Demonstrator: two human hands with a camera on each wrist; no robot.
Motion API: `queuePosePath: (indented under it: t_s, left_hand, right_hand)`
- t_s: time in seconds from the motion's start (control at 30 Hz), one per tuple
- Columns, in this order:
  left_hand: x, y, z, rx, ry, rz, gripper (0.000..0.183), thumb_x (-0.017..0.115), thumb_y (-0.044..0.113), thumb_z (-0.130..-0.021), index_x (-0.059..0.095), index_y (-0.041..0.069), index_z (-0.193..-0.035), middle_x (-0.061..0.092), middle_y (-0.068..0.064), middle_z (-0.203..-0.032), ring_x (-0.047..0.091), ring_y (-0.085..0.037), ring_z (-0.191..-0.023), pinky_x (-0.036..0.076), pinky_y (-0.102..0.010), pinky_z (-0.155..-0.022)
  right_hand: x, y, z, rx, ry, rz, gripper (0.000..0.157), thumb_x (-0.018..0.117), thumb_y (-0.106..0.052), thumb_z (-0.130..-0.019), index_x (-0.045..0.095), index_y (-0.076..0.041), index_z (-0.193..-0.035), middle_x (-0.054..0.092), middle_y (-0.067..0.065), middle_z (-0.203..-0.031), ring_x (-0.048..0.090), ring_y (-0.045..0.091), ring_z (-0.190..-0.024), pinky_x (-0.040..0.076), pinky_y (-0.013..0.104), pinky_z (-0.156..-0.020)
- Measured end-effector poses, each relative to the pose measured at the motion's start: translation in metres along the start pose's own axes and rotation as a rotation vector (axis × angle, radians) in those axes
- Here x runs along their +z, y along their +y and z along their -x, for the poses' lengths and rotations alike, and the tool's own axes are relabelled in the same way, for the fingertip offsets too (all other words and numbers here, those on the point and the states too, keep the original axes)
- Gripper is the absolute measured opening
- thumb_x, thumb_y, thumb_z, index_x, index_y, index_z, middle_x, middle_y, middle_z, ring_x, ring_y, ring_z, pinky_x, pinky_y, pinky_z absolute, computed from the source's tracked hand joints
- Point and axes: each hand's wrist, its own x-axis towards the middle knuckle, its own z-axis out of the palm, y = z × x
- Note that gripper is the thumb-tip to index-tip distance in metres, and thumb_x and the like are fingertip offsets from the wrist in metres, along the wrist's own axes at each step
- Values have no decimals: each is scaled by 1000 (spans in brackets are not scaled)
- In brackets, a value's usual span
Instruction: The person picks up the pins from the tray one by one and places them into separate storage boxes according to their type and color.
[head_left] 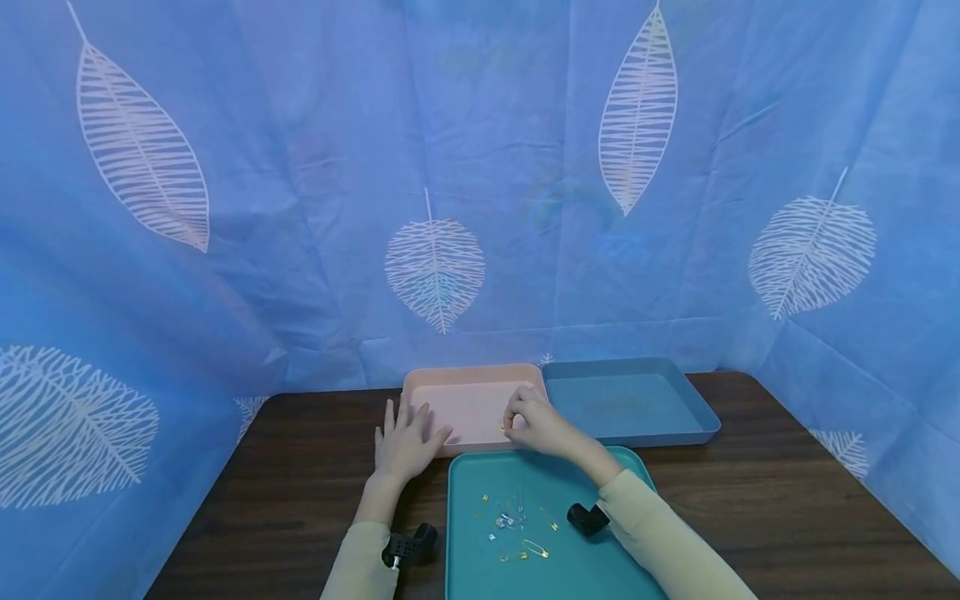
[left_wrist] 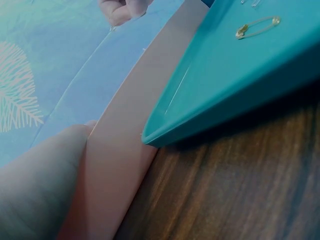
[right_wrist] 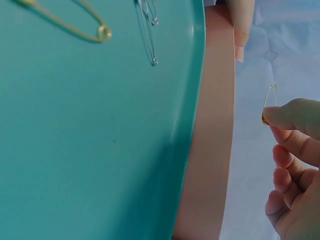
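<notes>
Between thumb and index finger, my right hand (head_left: 542, 423) pinches a gold safety pin (right_wrist: 270, 102), held over the pink tray (head_left: 457, 408). My left hand (head_left: 405, 446) rests with spread fingers at the pink tray's left front corner, its thumb on the rim. On the teal tray (head_left: 570, 492) lie several safety pins: a gold pin (head_left: 536, 547), another gold pin (head_left: 513, 557) beside it, and a silver pin (head_left: 521, 502) farther back. A small heap of shiny silver pieces (head_left: 507, 521) lies among them.
A blue tray (head_left: 626, 400) stands right of the pink one, side by side at the back of the dark wooden table (head_left: 300, 483). The teal tray sits in front of both. A blue leaf-print curtain (head_left: 510, 250) hangs behind the table.
</notes>
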Motion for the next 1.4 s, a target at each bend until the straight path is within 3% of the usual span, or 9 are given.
queuePosePath:
  t_s: [0.23, 0.47, 1.4]
  left_hand:
    - [1, -1, 0, 1, 0, -9, 77, 48, 68, -90, 43, 18, -148, 12, -16, -164, 3, -44, -151, 17, -74, -110]
    - [1, -2, -1, -6, -4, -6, 77, 49, 68, -90, 42, 19, -149, 12, -16, -164, 2, -43, -151, 17, -73, -111]
    - [0, -1, -1, -2, -5, -29, 77, 47, 69, -90, 42, 19, -149, 13, -17, -164, 3, -43, -151, 18, -73, -111]
  right_hand:
    - [5, -1, -11, 29, -11, 12, 19, 69, -6, -86, 60, -14, -73, 50, 4, -89, 41, 20, -89, 37, 34, -75]
    - [14, 0, -22, 46, 14, 54, 18, 71, -8, -85, 61, -15, -72, 54, 3, -91, 44, 22, -91, 37, 41, -83]
    - [31, 4, -50, 178, -16, 42, 20, 72, -9, -84, 62, -14, -69, 56, 8, -90, 45, 21, -89, 40, 39, -80]
